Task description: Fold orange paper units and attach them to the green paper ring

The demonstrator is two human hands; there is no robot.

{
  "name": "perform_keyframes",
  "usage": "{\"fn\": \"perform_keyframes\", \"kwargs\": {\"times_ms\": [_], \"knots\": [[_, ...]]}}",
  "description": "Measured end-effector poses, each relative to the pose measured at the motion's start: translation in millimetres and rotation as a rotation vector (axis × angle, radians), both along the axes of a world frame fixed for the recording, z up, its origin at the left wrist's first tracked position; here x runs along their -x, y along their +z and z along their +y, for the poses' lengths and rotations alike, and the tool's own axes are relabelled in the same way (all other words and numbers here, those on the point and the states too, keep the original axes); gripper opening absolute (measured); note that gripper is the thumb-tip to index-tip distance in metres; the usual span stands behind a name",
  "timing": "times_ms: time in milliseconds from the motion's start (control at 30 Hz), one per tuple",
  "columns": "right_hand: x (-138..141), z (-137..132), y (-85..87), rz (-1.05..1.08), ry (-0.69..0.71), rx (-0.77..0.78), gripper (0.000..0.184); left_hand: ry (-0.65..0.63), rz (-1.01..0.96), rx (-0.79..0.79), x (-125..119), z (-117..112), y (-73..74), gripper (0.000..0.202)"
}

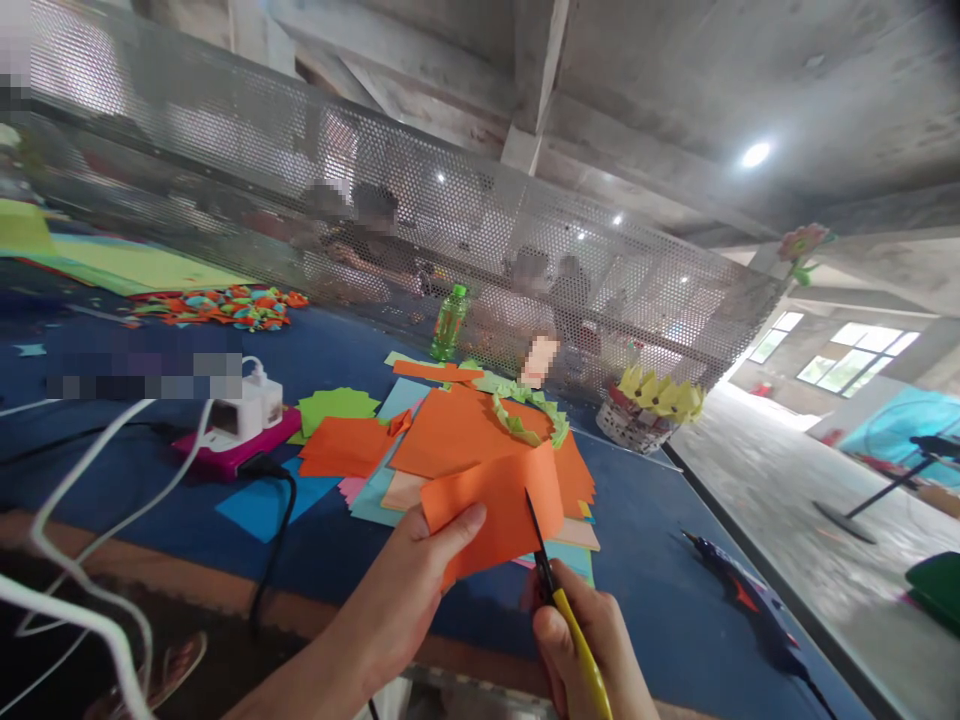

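Over the counter [645, 540], the paper [491, 505] risks a crooked cut.
It sits at 6 o'clock in view; left grip [420, 570] pinches its 8 o'clock side, right grip [609, 640] wraps the scissors [577, 642] at 5 o'clock. Its unheld 2 o'clock curl could flex mid-cut.

No word, brand, number or sign is standing out legibly. At the centre of the frame, the bottle [448, 325] is showing reddish marks on its green side, too small and blurred to read. At the lower right, the tool [746, 590] is bearing small pale marks along its dark body, likewise staying unreadable. Pixelated patches are covering spots at the left and near the centre, so any lettering there is escaping reading.
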State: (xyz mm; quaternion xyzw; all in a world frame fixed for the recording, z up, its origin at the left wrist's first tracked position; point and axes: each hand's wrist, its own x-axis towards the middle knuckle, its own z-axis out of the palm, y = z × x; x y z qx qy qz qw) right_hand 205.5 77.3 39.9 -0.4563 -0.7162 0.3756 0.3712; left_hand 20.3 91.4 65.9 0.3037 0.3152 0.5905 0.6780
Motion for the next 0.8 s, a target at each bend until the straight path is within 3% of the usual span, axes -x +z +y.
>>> {"fn": "perform_keyframes", "kwargs": {"times_ms": [233,467,800], "knots": [[-1.8,1.9,0.3,-0.054,0.024,0.025,0.062,0.017,0.039,-0.048,-0.3,3.4,-3.0,0.043],[0.9,3.9,-0.5,-0.047,0.001,-0.084,0.065,0.075,0.128,-0.086,1.5,5.2,-6.0,0.050],[-2.1,5.5,-3.9,-0.039,0.023,-0.124,0.065,0.033,0.175,-0.077,0.5,5.7,-5.8,0.050]]}}
